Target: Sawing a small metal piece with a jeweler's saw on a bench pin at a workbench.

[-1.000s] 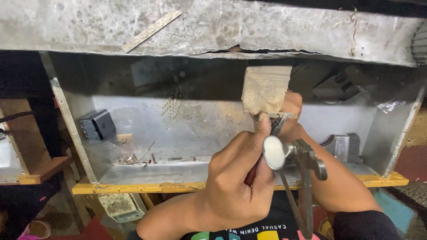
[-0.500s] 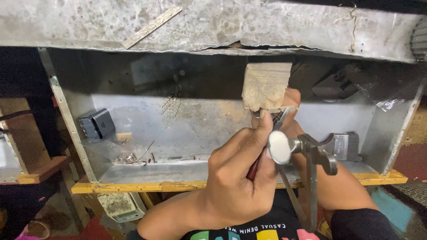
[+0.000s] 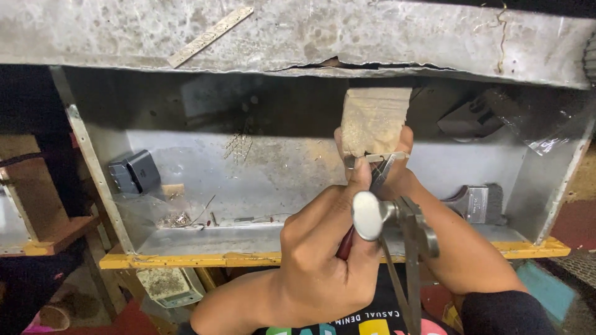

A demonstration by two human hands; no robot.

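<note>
One small metal strip point(image 3: 377, 157) lies flat against the lower edge of a pale wooden block point(image 3: 375, 120), which juts out from under the bench top point(image 3: 310, 37) above an open tray. One left hand point(image 3: 323, 260) is closed around a red-handled tool point(image 3: 345, 243), its thumb stretched up to press by the strip, likely to steady the piece against the wood. One right hand point(image 3: 397, 161) sits mostly behind the left; its fingertips show at both sides of the block's base, apparently bracing the strip there, though how tightly it grips, and whether it has hold of anything, I cannot tell. The block seems to serve as a rest, so the work has firm backing while the tool bears on it.

One round-faced hammer point(image 3: 388, 217) stands in the foreground, its steel head level with the left knuckles and its thin handle dropping toward the person's lap; which hand carries it is not clear.

Further out, the metal-lined tray point(image 3: 248, 236) holds one dark boxy object point(image 3: 133, 174) at its left wall, one heap of wire scraps point(image 3: 180, 218) near the front, and one grey ribbed metal piece point(image 3: 475, 201) at the right. One flat patterned metal strip point(image 3: 211, 36) lies slanted on the bench top, well apart from the hands
</note>
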